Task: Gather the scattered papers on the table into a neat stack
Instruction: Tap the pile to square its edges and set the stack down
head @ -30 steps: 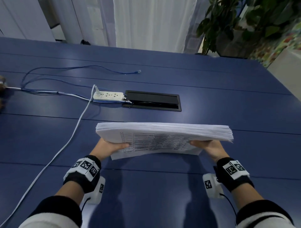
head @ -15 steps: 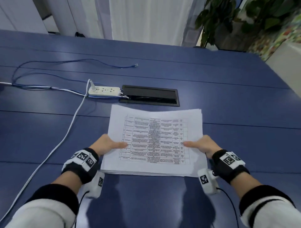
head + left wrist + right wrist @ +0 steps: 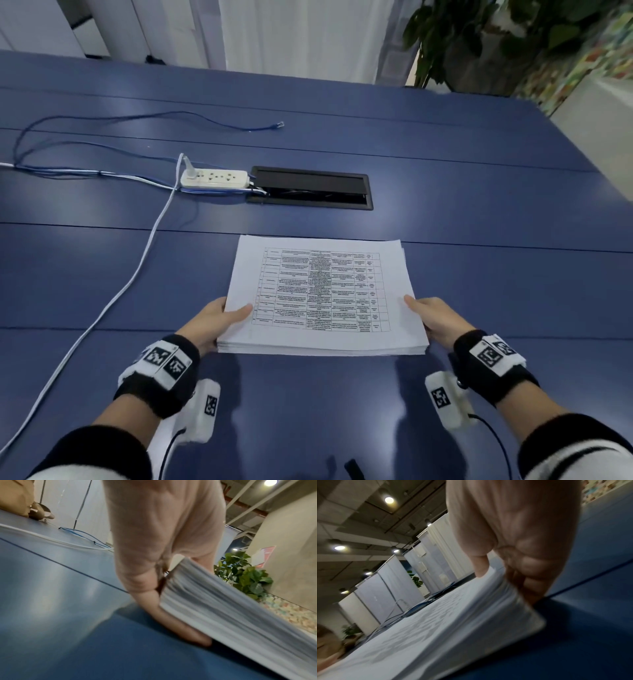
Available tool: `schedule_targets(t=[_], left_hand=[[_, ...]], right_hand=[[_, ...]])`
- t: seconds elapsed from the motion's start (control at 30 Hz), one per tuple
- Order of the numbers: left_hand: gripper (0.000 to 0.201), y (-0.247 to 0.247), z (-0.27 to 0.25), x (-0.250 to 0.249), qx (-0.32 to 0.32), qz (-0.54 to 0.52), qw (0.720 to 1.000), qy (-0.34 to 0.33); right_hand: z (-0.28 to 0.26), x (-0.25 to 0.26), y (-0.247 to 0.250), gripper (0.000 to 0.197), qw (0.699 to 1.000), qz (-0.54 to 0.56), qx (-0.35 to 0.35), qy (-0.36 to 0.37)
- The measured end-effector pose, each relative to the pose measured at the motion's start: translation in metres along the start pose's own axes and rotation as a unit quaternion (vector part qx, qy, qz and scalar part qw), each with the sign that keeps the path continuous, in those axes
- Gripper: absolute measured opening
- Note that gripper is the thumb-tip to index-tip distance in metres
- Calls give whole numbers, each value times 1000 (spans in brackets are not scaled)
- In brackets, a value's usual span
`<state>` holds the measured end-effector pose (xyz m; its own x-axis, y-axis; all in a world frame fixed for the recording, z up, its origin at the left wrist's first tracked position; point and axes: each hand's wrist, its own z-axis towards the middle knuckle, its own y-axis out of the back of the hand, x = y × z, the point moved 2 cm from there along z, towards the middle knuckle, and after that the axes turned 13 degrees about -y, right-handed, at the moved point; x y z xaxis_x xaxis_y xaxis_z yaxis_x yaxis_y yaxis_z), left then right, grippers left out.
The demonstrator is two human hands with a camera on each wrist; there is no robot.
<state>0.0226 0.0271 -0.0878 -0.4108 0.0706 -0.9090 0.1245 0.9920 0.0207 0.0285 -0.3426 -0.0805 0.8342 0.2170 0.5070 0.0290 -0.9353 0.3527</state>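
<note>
- Nearest the camera, two wrists in black bands with printed marker tags reach forward over the blue table (image 3: 479,240).
- The left hand (image 3: 214,320) clamps the paper stack (image 3: 322,294) at its left edge, thumb on the top sheet and fingers tucked beneath, as the left wrist view shows (image 3: 171,616).
- The right hand (image 3: 433,318) mirrors it on the right edge, thumb on top and fingers curled under; a two-sided hold that likely keeps the sheets from sliding apart as they are set down.
- The stack sits at the table's near middle, its near edge seemingly lifted slightly off the surface: a thick pile, top sheet printed with a dense table, edges mostly flush with a slight stagger at the far right corner.
- Beyond it, a black cable hatch (image 3: 310,187) is set into the table, with a white power strip (image 3: 215,178) touching its left end.
- Farther back, blue cables (image 3: 137,120) loop across the surface; a potted plant (image 3: 479,44) stands beyond the far edge.
</note>
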Motion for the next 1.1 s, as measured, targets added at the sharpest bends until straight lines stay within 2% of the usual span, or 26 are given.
schedule_targets(t=[0.1,0.2,0.3,0.4,0.47,0.57,0.63,0.73,0.83,0.97,1.07,1.1], left_hand=[[30,-8,-2,3,-21,68,996,-60],[26,-8,-1,-2,-65,83,992,-66],[24,0,-7,-2,-98,-52,993,-31],[21,-4,-19,3,-143,-238,960,-38],[21,-24,-25,4,-136,-282,949,-45],[27,-66,-27,8,-135,-280,950,-31],[29,-84,-24,11,-176,-269,947,-26],[31,-84,-19,11,-240,-190,951,-39],[35,-69,-24,2,-222,-168,958,-64],[41,-43,-34,-13,-160,-179,966,-95],[49,-23,-33,-16,-97,-171,975,-104],[51,-21,-33,-20,-77,-166,977,-110]], right_hand=[[-4,-6,-17,44,998,-42,-52,18],[-5,-11,-19,32,995,-12,-87,42],[-12,-23,-18,25,994,54,-83,45],[-17,-31,-30,22,990,114,-74,37],[-26,-32,-44,15,987,147,-59,33],[-42,-34,-68,15,978,208,-5,29],[-55,-40,-85,21,971,232,57,11],[-65,-49,-94,24,966,217,140,-5],[-62,-47,-79,24,956,245,160,-9],[-50,-31,-45,23,937,317,144,-4],[-51,-18,-28,36,953,248,176,6],[-54,-13,-26,34,958,211,193,6]])
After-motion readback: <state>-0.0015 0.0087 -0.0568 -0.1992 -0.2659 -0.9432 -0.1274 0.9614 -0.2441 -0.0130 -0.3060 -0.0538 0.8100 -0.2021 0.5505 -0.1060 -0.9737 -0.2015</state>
